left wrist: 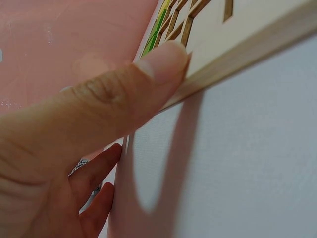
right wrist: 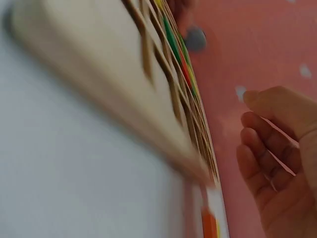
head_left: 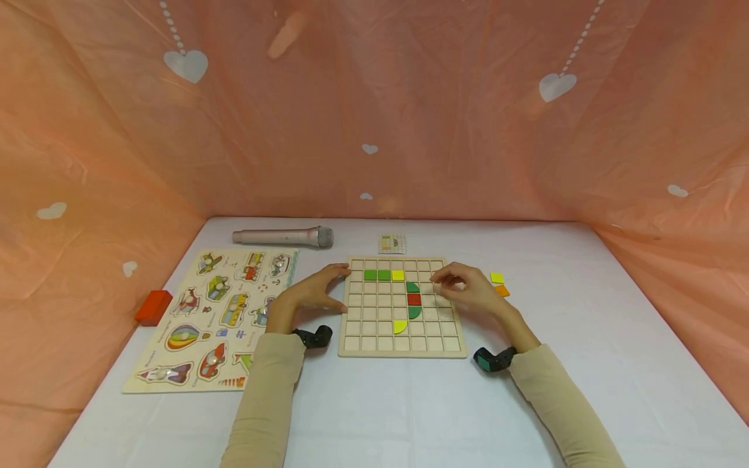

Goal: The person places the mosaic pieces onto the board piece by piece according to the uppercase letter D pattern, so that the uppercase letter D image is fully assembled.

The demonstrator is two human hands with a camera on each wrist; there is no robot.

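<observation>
My left hand rests at the left side of a square wooden grid board. The left wrist view shows its thumb touching the board's edge, the other fingers spread. Over the board's right columns hovers my right hand. Its fingers are loosely bent with the thumb near the index finger, and no piece shows between them. Set in the grid are green square tiles, a yellow square tile, a red square tile, green rounded tiles and a yellow rounded tile.
Right of the board lie a loose yellow tile and an orange tile. A small pattern card sits behind it. To the left are a microphone, a picture peg puzzle and a red block. Pink cloth walls surround the table.
</observation>
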